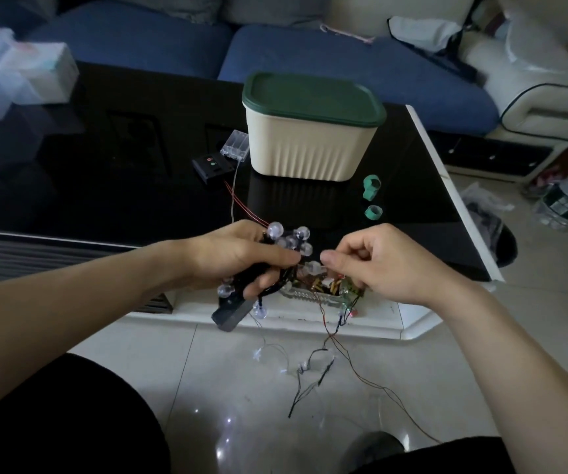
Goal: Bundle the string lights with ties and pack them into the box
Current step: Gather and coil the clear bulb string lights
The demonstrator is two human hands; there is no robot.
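The string lights [287,242] sit bunched in my left hand [241,258], just above the near edge of the black table [139,165], with thin wires trailing to the floor. They look light and limp, the bulbs probably slick, so I judge the wire bunch the best hold. My right hand [381,265] pinches a strand beside it. The box [310,131] stands lidded beyond, green ties [371,188] near it.

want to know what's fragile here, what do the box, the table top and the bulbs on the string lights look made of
Box: probably matte cream plastic, moulded ribs on its wall, dark green lid.
Table top: glossy black, likely glass or lacquer; it mirrors the box.
Bulbs: clear faceted globes, plastic or glass, I cannot tell which; light passes through them.
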